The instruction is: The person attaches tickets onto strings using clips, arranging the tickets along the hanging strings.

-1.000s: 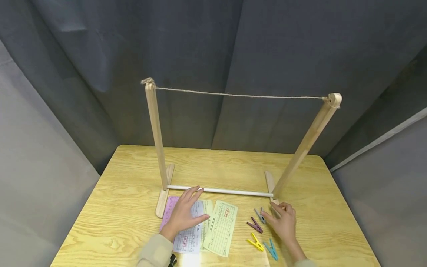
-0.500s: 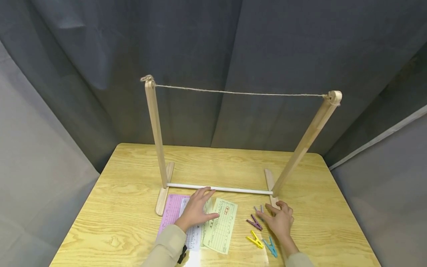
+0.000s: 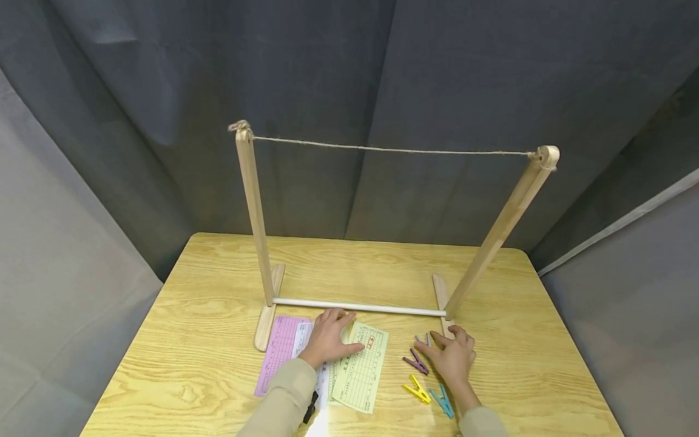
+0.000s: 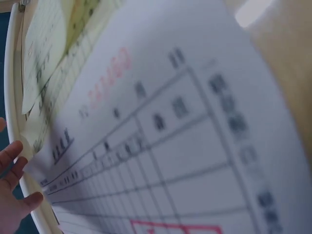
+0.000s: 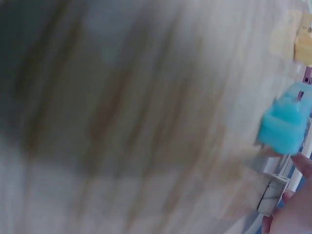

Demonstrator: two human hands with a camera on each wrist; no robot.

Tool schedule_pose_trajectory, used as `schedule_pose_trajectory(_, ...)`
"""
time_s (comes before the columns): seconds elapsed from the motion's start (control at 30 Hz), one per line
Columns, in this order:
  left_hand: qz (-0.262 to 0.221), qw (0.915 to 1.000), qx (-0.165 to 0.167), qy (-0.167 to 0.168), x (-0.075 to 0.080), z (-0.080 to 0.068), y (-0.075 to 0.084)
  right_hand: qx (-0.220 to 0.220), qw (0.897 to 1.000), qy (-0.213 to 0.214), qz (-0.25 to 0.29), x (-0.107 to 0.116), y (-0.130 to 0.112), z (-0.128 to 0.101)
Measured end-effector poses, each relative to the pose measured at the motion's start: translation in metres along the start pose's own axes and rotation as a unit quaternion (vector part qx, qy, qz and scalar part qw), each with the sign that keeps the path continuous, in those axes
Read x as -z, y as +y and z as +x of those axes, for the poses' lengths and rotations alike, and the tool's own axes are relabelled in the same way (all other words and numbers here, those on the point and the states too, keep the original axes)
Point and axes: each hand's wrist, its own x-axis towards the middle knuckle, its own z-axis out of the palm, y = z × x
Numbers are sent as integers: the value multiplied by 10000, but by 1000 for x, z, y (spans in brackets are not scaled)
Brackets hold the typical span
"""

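My left hand (image 3: 330,341) is over the overlapping paper slips, its thumb spread from the fingers and nothing gripped. Beneath it lie a purple slip (image 3: 280,349), a white slip (image 3: 302,337) and a pale green slip (image 3: 360,376). The left wrist view is filled by the white slip (image 4: 190,161), with green paper behind. My right hand (image 3: 454,359) hovers by the grey-blue clothespin (image 3: 427,341), thumb and forefinger apart around its near end. Purple (image 3: 417,362), yellow (image 3: 417,390) and teal (image 3: 442,402) clothespins lie in front of it.
A wooden stand with a left post (image 3: 255,224) and right post (image 3: 497,233) rises from the table (image 3: 180,340). A twine line (image 3: 382,149) runs between the post tops, a white rod (image 3: 393,310) near the bottom. Dark curtains (image 3: 306,73) hang behind.
My left hand has moved right across the slips, uncovering more of the purple one. My right hand has shifted slightly left, closer to the grey-blue clothespin.
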Motion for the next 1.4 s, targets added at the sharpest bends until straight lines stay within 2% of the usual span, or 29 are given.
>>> schedule_pose_trajectory(0.33,187,9996,191,-1,-10,5,-3,-96,9997,90,-187,-7,-8,4)
schedule_pose_trajectory(0.43,386,9989,252,-39,-13,8,-1,-146,9995,98,-278,-7,-9,4)
schedule_pose_trajectory(0.6,823,9958,381,-154,-11,12,5,-171,9992,174,-303,-6,-14,5)
schedule_pose_trajectory(0.8,802,9957,438,-124,-8,13,11,-187,9992,307,-175,-5,-14,6)
schedule_pose_trajectory(1.1,473,9983,303,125,-13,12,14,-231,9994,140,213,4,-10,1)
schedule_pose_trajectory(1.27,537,9968,173,570,-16,12,14,-293,9990,152,306,11,-9,-2)
schedule_pose_trajectory(1.4,380,9951,97,912,-16,11,15,-236,9986,320,357,15,-9,-4)
